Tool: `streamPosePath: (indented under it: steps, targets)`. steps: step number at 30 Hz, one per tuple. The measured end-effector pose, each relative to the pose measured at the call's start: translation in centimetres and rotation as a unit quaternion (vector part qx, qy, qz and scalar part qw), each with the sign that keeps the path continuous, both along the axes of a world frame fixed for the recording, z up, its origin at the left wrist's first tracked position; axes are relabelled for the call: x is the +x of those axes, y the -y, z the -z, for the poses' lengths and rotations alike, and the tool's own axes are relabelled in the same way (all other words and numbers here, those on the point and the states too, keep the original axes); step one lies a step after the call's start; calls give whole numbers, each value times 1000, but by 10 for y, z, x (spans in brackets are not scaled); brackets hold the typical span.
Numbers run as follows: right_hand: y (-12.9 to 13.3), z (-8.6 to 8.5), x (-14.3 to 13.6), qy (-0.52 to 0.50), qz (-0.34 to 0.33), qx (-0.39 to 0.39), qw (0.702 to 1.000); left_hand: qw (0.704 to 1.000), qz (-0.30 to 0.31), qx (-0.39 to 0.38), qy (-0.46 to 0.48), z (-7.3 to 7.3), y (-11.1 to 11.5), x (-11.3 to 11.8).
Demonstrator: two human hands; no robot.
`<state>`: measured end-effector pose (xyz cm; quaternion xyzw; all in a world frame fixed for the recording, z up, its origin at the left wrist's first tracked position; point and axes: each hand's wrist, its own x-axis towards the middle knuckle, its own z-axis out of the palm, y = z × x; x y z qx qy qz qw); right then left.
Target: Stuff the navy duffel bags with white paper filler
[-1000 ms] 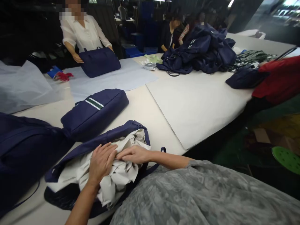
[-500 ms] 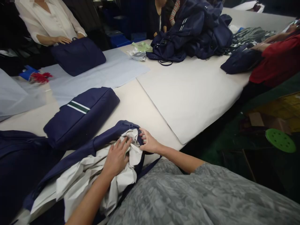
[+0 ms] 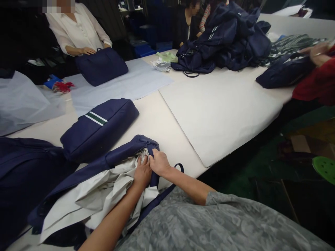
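Note:
A navy bag (image 3: pixel 123 153) lies unzipped in front of me, with crumpled white paper (image 3: pixel 104 188) filling its opening. My left hand (image 3: pixel 142 173) presses its outstretched fingers into the paper at the bag's far right corner; the fingertips are partly hidden. Right beside it, my right hand (image 3: pixel 160 163) is closed around the bag's edge near the zipper end. Behind this bag rests a filled navy bag (image 3: pixel 112 129) with a green and white stripe. Another dark navy bag (image 3: pixel 23 170) is at the left.
A stack of white paper sheets (image 3: pixel 214 118) covers the table's right part. At the back is a heap of navy bags (image 3: pixel 222 45). Across the table, a person in white holds a navy bag (image 3: pixel 102 66); a red-sleeved person handles another (image 3: pixel 285 69). A green stool (image 3: pixel 324 169) stands right.
My left hand has pushed forward into the bag's corner, bunching the paper there. My right hand has closed on the bag's edge, nearer my left. The view has shifted slightly left.

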<state>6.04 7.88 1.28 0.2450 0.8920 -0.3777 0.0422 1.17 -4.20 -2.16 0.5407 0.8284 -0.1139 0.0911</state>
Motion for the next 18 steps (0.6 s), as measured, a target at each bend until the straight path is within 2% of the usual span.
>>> streamPosePath:
  steps: [3,5,8,10,11,13,15,16,18]
  targets:
    - [-5,-6,-2,52,-95,91,990,1000,-11,13,6,7,-13,1]
    - [-15,-12,-5,72,-158,133,976,999,-13,28,9,3,-13,2]
    - [-27,-28,-14,32,-173,188,966,998,-24,54,7,-17,3,11]
    - [-27,-37,-25,-69,-176,242,952,990,-37,133,-17,-40,23,20]
    - [-23,-41,-32,-136,-193,262,936,980,-44,192,-42,-54,35,26]
    - [-10,-42,-48,-261,-271,274,885,941,-72,307,-123,-83,58,34]
    - [7,-37,-68,-339,-364,279,821,897,-146,359,-211,-104,80,37]
    - [16,-32,-79,-359,-399,289,792,880,-196,360,-241,-109,90,36]
    - [32,-23,-100,-369,-444,319,752,865,-279,336,-248,-107,107,31]
